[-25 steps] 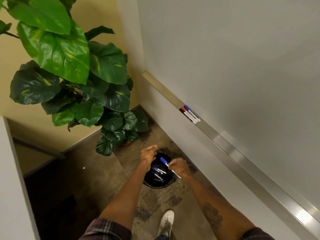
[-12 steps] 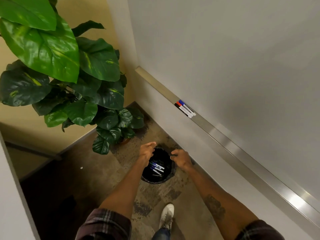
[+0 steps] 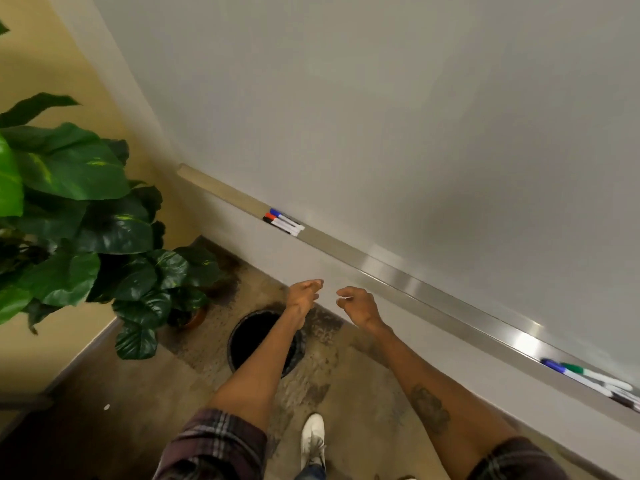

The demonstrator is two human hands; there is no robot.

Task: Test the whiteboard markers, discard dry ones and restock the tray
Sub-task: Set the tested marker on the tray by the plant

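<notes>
Where the plaid sleeves point(image 3: 214, 441) end, two bare forearms reach forward above a white shoe point(image 3: 312, 441). The left forearm crosses over the round black bin point(image 3: 249, 337) on the floor, whose inside is too dark to read. Past it, the left hand point(image 3: 303, 296) and right hand point(image 3: 356, 304) hang just apart, fingers loosely curled, holding nothing. Beyond them the metal tray point(image 3: 415, 285) runs under the whiteboard point(image 3: 381, 116). Blue and green markers point(image 3: 595, 379) lie at its near right, and a blue, red and black trio point(image 3: 284, 222) lies farther along. A leafy plant point(image 3: 86, 216) stands at the left.

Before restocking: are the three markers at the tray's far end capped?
Capped: three markers show blue, red, black caps, lying on the tray.
</notes>
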